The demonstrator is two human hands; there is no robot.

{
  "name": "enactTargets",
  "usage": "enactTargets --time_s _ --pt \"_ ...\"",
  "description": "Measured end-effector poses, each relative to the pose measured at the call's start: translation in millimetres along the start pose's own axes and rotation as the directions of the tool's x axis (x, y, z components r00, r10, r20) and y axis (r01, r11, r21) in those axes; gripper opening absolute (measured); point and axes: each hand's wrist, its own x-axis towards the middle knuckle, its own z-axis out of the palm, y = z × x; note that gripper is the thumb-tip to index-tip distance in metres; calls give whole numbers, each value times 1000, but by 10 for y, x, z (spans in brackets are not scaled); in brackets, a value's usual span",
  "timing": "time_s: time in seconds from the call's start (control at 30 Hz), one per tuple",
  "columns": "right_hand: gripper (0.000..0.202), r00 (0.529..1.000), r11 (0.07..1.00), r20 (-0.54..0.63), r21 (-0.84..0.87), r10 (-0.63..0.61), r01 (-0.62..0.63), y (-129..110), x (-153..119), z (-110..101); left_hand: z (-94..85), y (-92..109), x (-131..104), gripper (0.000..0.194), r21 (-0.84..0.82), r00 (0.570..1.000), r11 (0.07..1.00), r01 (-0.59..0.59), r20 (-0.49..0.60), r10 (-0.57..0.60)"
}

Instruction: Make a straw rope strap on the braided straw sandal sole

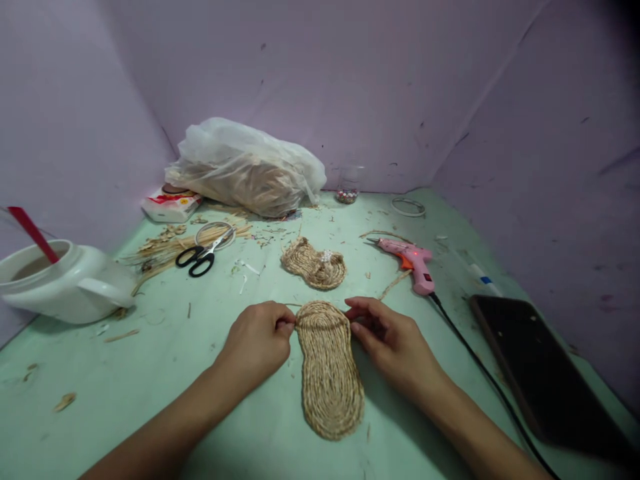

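A sole-shaped piece coiled from braided straw cord (333,380) lies on the table between my hands. Across its upper part runs a strand of straw cord (325,327), and a loose end sticks out past its upper left edge. My left hand (263,335) is closed, thumb and forefinger pinching the cord at the left edge. At the right edge, my right hand (393,340) has its thumb and fingers around the cord's other side; the fingertips are partly hidden. Just beyond lies a small straw slipper (315,263) with a pale beaded ornament.
A pink glue gun (407,257), its cord trailing forward, and a dark phone (540,373) lie right. Black-handled scissors (203,259) rest by straw stalks (165,250). A white pot (85,283) stands left. At the back are a plastic bag (250,170) and a bead jar (349,190).
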Motion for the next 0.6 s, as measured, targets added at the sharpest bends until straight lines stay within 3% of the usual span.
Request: enactTargets --time_s 0.2,0.37,0.6 --pt "28 995 975 21 199 94 -96 -10 -16 33 16 -9 5 19 -41 1000 999 2 1 -2" --pt "30 981 902 65 387 182 -193 -70 -5 29 20 -28 18 20 -70 1000 997 -13 10 14" --pt "43 973 865 90 445 213 -231 -111 10 27 50 -31 13 18 -240 999 970 -23 39 33"
